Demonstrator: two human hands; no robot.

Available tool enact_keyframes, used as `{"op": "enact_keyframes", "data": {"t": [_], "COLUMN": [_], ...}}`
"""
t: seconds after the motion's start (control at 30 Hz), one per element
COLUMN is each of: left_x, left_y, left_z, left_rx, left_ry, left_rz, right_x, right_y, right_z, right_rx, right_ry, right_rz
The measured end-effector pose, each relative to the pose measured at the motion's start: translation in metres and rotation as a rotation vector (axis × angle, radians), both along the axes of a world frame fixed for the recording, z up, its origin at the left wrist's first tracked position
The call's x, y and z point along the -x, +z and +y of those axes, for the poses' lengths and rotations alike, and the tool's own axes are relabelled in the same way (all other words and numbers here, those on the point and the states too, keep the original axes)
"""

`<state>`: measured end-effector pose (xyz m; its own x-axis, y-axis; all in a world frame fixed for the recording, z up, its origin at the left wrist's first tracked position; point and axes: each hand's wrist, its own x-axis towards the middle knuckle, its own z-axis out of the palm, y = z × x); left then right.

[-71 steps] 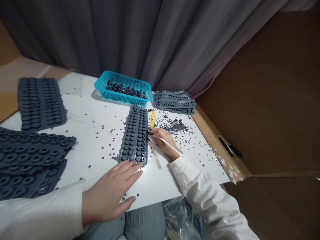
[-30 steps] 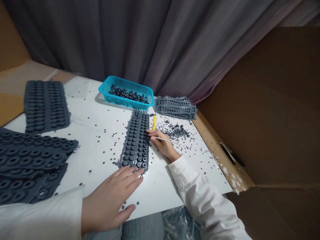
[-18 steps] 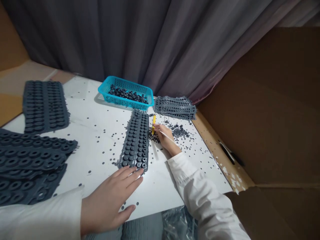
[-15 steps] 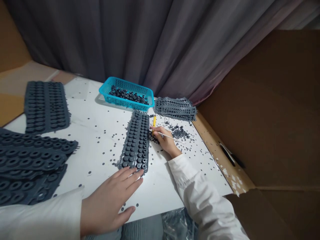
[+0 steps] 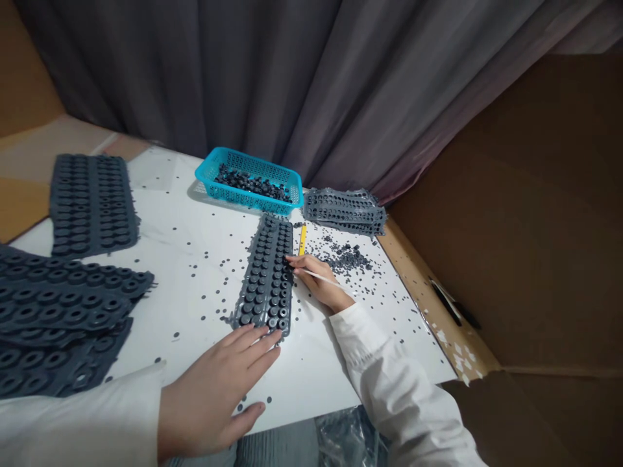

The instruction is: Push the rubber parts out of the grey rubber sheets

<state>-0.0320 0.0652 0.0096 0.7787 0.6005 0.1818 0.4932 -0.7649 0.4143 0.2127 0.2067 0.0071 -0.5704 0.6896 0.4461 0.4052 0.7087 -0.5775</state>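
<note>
A dark grey rubber sheet (image 5: 267,275) with rows of raised round caps lies lengthwise in front of me. My left hand (image 5: 221,386) rests flat at its near end, fingers spread and fingertips touching the edge. My right hand (image 5: 316,285) is closed in a pinch around a thin white stick (image 5: 325,279), its fingertips at the sheet's right edge about halfway up. What the stick's tip touches is hidden by the fingers. Just beyond that hand lies a yellow strip (image 5: 302,239), and a heap of small dark rubber bits (image 5: 349,258) is to its right.
A blue basket (image 5: 214,185) of small dark pieces stands at the back. Right of it are stacked perforated sheets (image 5: 344,211). More rubber sheets (image 5: 92,207) lie left, with a pile (image 5: 63,298) nearer me. Small discs are scattered over the white tabletop (image 5: 165,272).
My right hand has shifted slightly left, from beside the yellow strip to the sheet's right edge, leaving more of the strip visible. My left hand stays on the sheet's near end.
</note>
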Motion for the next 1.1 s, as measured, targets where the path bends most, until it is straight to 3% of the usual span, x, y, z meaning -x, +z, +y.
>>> {"op": "enact_keyframes", "data": {"t": [0.13,0.23,0.33,0.53,0.77,0.9,1.1], "left_x": [0.0,0.0,0.0,0.001,0.001,-0.001,0.0], "left_y": [0.002,0.003,0.003,0.0,0.002,0.003,0.004], "left_z": [0.001,0.001,0.001,0.0,0.001,0.002,0.001], "left_rx": [0.01,0.016,0.019,0.016,0.027,0.036,0.041], "left_ry": [-0.009,-0.012,-0.013,-0.008,-0.017,-0.014,-0.012], "left_rz": [0.016,0.036,0.03,0.008,-0.007,0.016,0.002], "right_x": [-0.003,-0.005,-0.003,0.002,0.0,-0.004,-0.004], "right_y": [0.002,0.004,0.005,0.002,-0.002,-0.001,-0.003], "right_z": [0.011,0.015,0.009,-0.007,0.0,0.011,0.012], "right_rx": [-0.123,-0.118,-0.038,0.151,0.008,-0.113,-0.012], "right_ry": [-0.062,-0.142,-0.157,-0.055,-0.026,-0.091,-0.193], "right_rz": [-0.114,-0.073,0.019,0.149,0.004,-0.102,0.046]}}
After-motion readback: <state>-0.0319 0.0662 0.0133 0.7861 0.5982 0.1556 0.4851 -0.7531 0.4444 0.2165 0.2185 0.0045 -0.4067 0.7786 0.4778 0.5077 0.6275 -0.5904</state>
